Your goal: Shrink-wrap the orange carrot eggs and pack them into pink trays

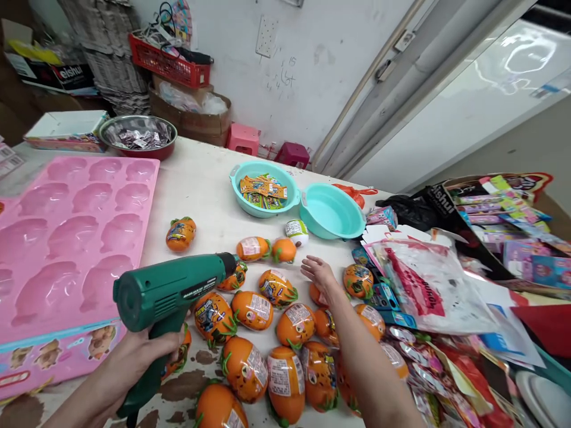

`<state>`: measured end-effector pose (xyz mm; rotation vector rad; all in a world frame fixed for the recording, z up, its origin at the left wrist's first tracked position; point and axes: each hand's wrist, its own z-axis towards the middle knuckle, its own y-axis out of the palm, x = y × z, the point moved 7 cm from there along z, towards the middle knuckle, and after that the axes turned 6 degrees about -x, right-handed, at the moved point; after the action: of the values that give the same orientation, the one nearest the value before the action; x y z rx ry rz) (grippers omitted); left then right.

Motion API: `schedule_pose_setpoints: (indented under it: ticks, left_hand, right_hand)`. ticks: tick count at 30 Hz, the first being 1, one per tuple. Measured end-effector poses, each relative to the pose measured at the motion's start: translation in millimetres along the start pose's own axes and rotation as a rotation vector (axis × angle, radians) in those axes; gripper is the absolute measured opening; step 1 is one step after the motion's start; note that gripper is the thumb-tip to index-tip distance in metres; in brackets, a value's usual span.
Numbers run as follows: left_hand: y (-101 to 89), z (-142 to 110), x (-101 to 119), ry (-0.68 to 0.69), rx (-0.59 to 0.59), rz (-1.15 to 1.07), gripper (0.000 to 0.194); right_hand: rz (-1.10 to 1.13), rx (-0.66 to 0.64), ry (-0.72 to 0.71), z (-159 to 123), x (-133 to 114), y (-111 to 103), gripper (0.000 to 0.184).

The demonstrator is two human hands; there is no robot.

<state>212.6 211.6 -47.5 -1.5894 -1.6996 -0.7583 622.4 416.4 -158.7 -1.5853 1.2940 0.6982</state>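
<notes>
My left hand (141, 352) is wrapped round the grip of a green heat gun (172, 289), whose black nozzle points right over a spread of orange carrot-shaped toy eggs (252, 310) in printed shrink wrap. My right hand (319, 273) reaches out flat with fingers spread, palm down, just above the eggs near the middle of the table, holding nothing. One white egg (297, 231) lies beyond it. Several more orange eggs (285, 380) lie close to me.
A pink moulded tray (66, 238) lies at the left. Two teal bowls (332, 211) sit behind the eggs; one holds orange packets (263, 190). A steel bowl (138, 135) is at the back left. Packaging and bags (428, 285) are piled at the right.
</notes>
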Motion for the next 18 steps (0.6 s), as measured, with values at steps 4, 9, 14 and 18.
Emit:
schedule_pose_setpoints:
  ticks: [4,9,14,18]
  left_hand:
    - [15.7,1.5,12.7,0.091,-0.019,0.006,0.024]
    - [16.9,1.1,5.7,0.068,0.015,0.025,0.025]
    - [11.1,-0.6,-5.7,-0.033,0.069,-0.012,0.031]
    - [7.2,6.0,-3.0,-0.011,0.113,-0.008,0.031]
  right_hand:
    - [-0.080,0.125,-0.170,4.6,-29.4,6.0,0.057]
    - [-0.301,-0.021,-0.489,26.9,-80.4,93.2,0.080]
    - [-0.641,-0.211,-0.513,60.6,-91.7,157.5,0.097]
    - [-0.496,-0.229,-0.316,74.2,-80.4,152.6,0.100]
